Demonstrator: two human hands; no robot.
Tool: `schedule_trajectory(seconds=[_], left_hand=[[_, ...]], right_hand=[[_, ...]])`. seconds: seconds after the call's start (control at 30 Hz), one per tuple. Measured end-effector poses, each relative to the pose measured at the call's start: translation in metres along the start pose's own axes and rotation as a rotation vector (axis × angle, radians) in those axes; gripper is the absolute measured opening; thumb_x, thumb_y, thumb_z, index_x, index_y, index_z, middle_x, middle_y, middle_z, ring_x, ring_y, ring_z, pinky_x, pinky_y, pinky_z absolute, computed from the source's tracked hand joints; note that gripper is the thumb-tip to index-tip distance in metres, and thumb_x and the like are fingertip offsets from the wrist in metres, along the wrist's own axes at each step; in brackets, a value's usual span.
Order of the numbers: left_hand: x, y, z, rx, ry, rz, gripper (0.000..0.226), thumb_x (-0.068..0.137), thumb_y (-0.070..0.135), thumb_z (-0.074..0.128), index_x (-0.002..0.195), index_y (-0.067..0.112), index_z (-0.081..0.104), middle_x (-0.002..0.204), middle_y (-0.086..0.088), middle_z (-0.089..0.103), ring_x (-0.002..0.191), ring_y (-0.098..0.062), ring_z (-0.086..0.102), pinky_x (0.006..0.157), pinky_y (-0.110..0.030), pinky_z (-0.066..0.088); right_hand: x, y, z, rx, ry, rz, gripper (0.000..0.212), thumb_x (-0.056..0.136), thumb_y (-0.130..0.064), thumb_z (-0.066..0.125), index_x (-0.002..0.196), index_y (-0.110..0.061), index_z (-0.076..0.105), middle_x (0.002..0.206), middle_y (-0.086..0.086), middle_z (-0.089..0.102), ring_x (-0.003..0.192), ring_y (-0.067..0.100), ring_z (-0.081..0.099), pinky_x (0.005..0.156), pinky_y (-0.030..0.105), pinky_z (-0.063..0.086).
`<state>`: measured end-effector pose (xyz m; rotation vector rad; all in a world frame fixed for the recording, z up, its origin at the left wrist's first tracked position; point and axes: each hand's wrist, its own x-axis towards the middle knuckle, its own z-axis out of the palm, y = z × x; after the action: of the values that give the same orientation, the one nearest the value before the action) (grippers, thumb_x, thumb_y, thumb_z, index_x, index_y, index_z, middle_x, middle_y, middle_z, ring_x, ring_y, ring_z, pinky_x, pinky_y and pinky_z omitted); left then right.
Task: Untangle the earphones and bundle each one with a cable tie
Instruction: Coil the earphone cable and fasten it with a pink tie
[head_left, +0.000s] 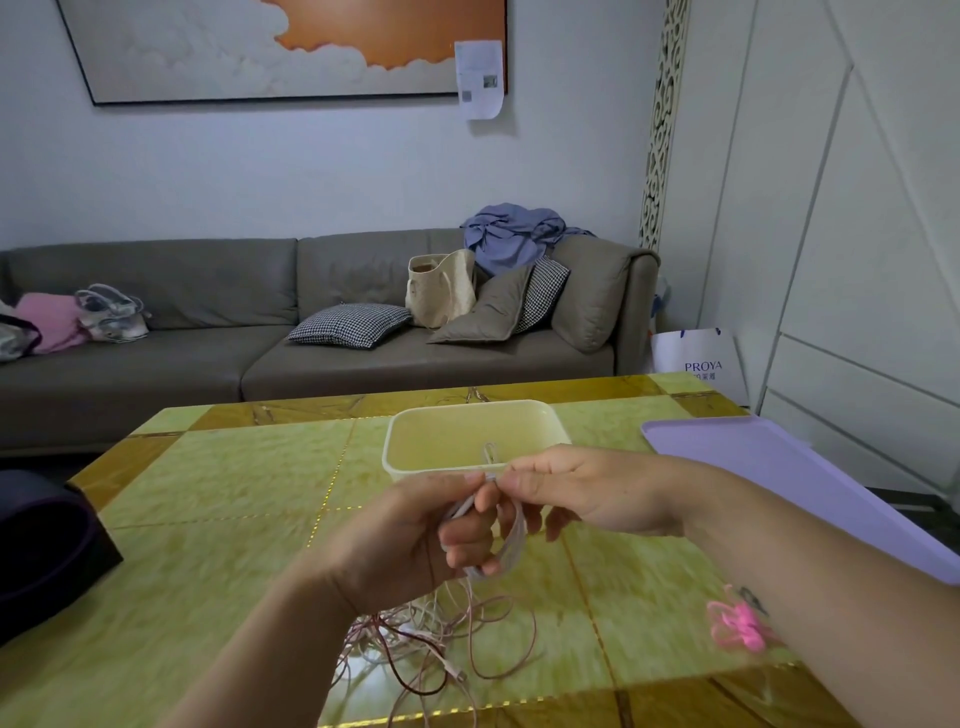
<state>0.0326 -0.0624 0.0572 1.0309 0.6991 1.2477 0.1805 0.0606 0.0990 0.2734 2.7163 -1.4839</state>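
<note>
Two bare hands are meeting just on the near side of the cream tub (395, 447), held above the bench (234, 493). The left hand (410, 540) is curling its fingers round a coil of earphone cable (511, 543), a pale pinkish-white bundle of several loops that is hanging down between the two hands. The right hand (587, 488) is pinching the top of that coil between thumb and forefinger, with its other fingers loosely bent beneath. A thin loop is poking up above the pinch, showing against the tub's near wall; the blur is hiding whether it is cable or a tie.

Nearer the camera than the tub, below the hands, a tangle of earphones (441, 644) is lying loose on the bench. Its pink, white and dark red strands are crossing one another, and a few are rising towards the left hand. Pink cable ties (737, 623) are lying in a small heap to the right of the tub and nearer the camera, just beside the right forearm. A lilac tray (779, 467) is sitting to the tub's right. A dark object (47, 545) is resting well to the tub's left. Beyond the tub a grey sofa (208, 364) is standing against the wall.
</note>
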Motion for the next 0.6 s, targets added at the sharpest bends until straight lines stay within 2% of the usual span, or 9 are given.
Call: schedule_trajectory(seconds=[0.07, 0.13, 0.23, 0.3, 0.37, 0.47, 0.53, 0.6], left_hand=[[-0.002, 0.0, 0.001, 0.011, 0.07, 0.043, 0.022, 0.08, 0.033, 0.072, 0.076, 0.013, 0.064, 0.053, 0.006, 0.041, 0.047, -0.009, 0.044, 0.068, -0.03, 0.052], [-0.002, 0.0, 0.006, 0.046, 0.149, 0.078, 0.024, 0.08, 0.032, 0.072, 0.079, 0.009, 0.065, 0.053, 0.003, 0.038, 0.047, -0.011, 0.045, 0.069, -0.03, 0.053], [0.003, 0.003, 0.016, 0.138, 0.305, 0.1, 0.028, 0.092, 0.027, 0.053, 0.082, 0.001, 0.059, 0.052, 0.002, 0.037, 0.048, -0.011, 0.048, 0.071, -0.031, 0.054], [0.008, 0.005, 0.019, 0.231, 0.38, 0.112, 0.026, 0.088, 0.025, 0.047, 0.085, 0.0, 0.056, 0.05, 0.003, 0.039, 0.049, -0.011, 0.052, 0.079, -0.034, 0.049], [0.013, 0.005, 0.02, 0.288, 0.44, 0.138, 0.027, 0.083, 0.025, 0.046, 0.086, 0.001, 0.057, 0.05, 0.003, 0.041, 0.053, -0.011, 0.056, 0.082, -0.035, 0.045], [0.023, 0.004, 0.018, 0.405, 0.56, 0.211, 0.024, 0.094, 0.019, 0.042, 0.087, 0.005, 0.059, 0.05, 0.005, 0.045, 0.059, -0.011, 0.054, 0.071, -0.023, 0.046], [0.03, 0.002, 0.014, 0.539, 0.635, 0.277, 0.025, 0.097, 0.017, 0.04, 0.081, 0.01, 0.058, 0.052, 0.009, 0.048, 0.06, -0.009, 0.046, 0.07, -0.025, 0.04], [0.031, 0.001, 0.011, 0.634, 0.677, 0.314, 0.027, 0.098, 0.018, 0.041, 0.075, 0.014, 0.054, 0.056, 0.012, 0.049, 0.059, -0.005, 0.042, 0.07, -0.026, 0.036]], right_hand=[[0.003, 0.001, -0.001, -0.039, 0.043, -0.03, 0.038, 0.1, -0.031, 0.037, 0.107, 0.0, 0.058, 0.081, -0.003, 0.048, 0.067, 0.004, 0.043, 0.065, 0.017, 0.04], [0.004, 0.002, -0.005, -0.057, 0.071, -0.056, 0.044, 0.099, -0.035, 0.039, 0.104, 0.006, 0.055, 0.08, 0.009, 0.043, 0.063, 0.008, 0.039, 0.061, 0.018, 0.036], [0.004, 0.0, -0.011, -0.124, 0.081, -0.067, 0.033, 0.099, -0.034, 0.039, 0.086, -0.008, 0.056, 0.075, 0.01, 0.04, 0.062, 0.011, 0.037, 0.059, 0.02, 0.034], [0.005, -0.002, -0.016, -0.162, 0.096, -0.06, 0.03, 0.1, -0.03, 0.039, 0.077, -0.018, 0.053, 0.068, 0.006, 0.041, 0.061, 0.011, 0.038, 0.058, 0.019, 0.035], [0.006, -0.001, -0.02, -0.144, 0.116, -0.061, 0.03, 0.1, -0.028, 0.04, 0.074, -0.019, 0.052, 0.068, 0.005, 0.042, 0.061, 0.012, 0.039, 0.058, 0.018, 0.037], [0.009, 0.003, -0.023, 0.019, 0.149, -0.058, 0.03, 0.1, -0.024, 0.041, 0.075, -0.014, 0.054, 0.069, 0.008, 0.042, 0.054, 0.007, 0.039, 0.054, 0.014, 0.036], [0.011, 0.006, -0.02, 0.24, 0.175, -0.07, 0.028, 0.098, -0.022, 0.042, 0.076, -0.01, 0.055, 0.073, 0.012, 0.048, 0.05, 0.006, 0.035, 0.05, 0.015, 0.033], [0.012, 0.008, -0.016, 0.424, 0.177, -0.066, 0.027, 0.098, -0.02, 0.042, 0.076, -0.008, 0.054, 0.072, 0.006, 0.059, 0.046, 0.004, 0.033, 0.046, 0.015, 0.03]])
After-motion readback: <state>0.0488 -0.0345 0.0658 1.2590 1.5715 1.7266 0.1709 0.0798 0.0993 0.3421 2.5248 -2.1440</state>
